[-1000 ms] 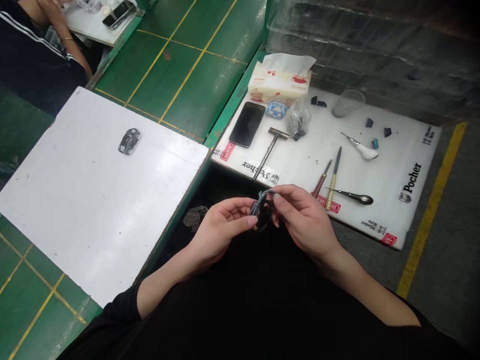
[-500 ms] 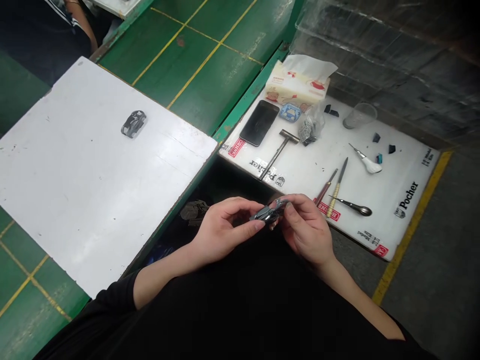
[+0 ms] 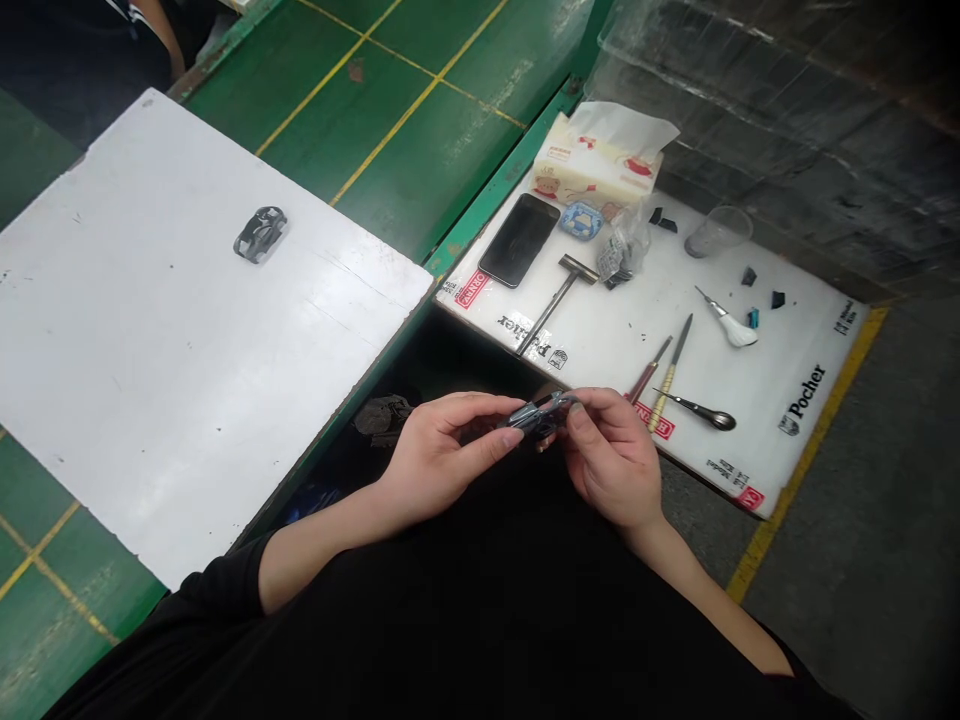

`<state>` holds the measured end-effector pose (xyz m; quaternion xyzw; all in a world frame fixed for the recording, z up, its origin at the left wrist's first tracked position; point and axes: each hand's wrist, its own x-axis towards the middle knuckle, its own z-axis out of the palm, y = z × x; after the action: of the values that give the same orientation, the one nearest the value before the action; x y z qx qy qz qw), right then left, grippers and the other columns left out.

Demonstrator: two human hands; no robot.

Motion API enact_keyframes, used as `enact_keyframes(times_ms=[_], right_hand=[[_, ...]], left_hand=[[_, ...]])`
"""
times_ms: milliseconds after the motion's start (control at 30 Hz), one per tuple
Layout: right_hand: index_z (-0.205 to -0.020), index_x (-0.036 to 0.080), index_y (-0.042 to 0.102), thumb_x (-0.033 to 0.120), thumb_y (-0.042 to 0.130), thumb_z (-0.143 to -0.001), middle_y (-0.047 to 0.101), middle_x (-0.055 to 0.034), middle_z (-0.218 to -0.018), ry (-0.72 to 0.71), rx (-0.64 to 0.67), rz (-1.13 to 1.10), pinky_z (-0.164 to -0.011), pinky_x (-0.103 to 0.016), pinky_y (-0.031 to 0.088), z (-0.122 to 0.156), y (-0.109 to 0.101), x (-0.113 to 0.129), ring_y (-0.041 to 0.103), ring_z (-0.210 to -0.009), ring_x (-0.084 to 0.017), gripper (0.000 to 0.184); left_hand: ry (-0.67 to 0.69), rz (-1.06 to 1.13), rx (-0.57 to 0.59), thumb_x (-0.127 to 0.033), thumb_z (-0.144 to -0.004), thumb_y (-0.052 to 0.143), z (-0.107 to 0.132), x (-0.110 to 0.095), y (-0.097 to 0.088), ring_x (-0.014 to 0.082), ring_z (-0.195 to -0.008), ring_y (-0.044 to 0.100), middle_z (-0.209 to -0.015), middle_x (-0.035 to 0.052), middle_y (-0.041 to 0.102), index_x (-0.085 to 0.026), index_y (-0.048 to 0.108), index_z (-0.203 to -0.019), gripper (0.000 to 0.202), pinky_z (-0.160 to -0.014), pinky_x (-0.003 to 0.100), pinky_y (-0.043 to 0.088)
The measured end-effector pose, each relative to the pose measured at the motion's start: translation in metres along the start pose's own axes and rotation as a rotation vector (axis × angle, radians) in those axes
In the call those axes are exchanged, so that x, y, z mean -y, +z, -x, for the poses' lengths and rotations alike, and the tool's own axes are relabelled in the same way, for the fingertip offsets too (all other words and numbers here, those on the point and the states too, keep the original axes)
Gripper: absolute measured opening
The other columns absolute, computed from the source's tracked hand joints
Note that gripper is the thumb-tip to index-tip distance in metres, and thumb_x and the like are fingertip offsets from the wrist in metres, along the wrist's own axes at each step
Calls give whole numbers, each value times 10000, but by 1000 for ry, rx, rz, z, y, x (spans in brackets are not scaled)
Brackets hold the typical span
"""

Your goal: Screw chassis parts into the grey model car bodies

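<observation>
Close to my body, both hands hold a small, glossy dark-grey model car body (image 3: 541, 418). My left hand (image 3: 442, 450) pinches its left end between thumb and fingers. At the other end, my right hand (image 3: 615, 450) grips it, with the thumb on top and the fingers curled beneath. The fingers hide part of the piece, and its details are too small to make out. A similar dark car-shaped piece (image 3: 260, 235) lies on the white board (image 3: 150, 330) to the left, apart from both hands.
A printed white board (image 3: 592, 345) on the right bears a phone (image 3: 519, 240), a T-shaped metal tool (image 3: 555, 303), a tissue pack (image 3: 598, 155), a clear cup (image 3: 718, 232), an awl (image 3: 697, 408), a white-handled pick (image 3: 727, 318), files (image 3: 671, 375) and dark scraps (image 3: 748, 276). Someone's arm (image 3: 161, 35) shows top left.
The view has shifted slightly, so the boards sit a little further left and up. Both hands keep hold of the car body, which appears turned slightly.
</observation>
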<state>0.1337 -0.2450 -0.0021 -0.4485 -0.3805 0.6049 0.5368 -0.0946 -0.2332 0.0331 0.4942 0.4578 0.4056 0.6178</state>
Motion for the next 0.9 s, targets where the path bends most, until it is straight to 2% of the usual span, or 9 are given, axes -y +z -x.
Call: enact_keyframes(times_ms=[200, 467, 667, 900], right_hand=[[-1181, 329, 851, 390, 855, -1090, 818, -18, -1046, -28, 15, -16, -715, -353, 721, 0, -2, -3, 800, -747, -182, 110], [-1181, 332, 861, 376, 858, -1087, 821, -21, -1083, -7, 13, -24, -712, -337, 730, 0, -2, -4, 801, -788, -180, 104], [-1162, 327, 876, 370, 873, -1076, 829, -19, -1053, -13, 10, -45, -698, -301, 722, 0, -1, -3, 805, -807, -175, 96], [-1175, 330, 865, 354, 860, -1090, 826, -18, -1073, -16, 7, -6, -733, -302, 721, 2, -3, -3, 810, -833, -169, 88]], left_hand=[[-32, 87, 30, -320, -1020, 925, 0, 0, 0, 174, -851, 819, -1100, 86, 874, -227, 925, -1283, 279, -812, 293, 670], [-81, 178, 38, -291, -988, 955, -2, 2, 0, 175, -848, 821, -1068, 91, 891, -211, 929, -1267, 291, -818, 290, 680], [-143, 279, 68, -313, -975, 968, -3, 3, 0, 198, -888, 828, -1111, 106, 911, -202, 921, -1283, 330, -879, 338, 701], [-152, 331, 42, -268, -961, 983, -2, 3, 4, 178, -921, 842, -1111, 91, 911, -199, 914, -1223, 279, -895, 299, 700]])
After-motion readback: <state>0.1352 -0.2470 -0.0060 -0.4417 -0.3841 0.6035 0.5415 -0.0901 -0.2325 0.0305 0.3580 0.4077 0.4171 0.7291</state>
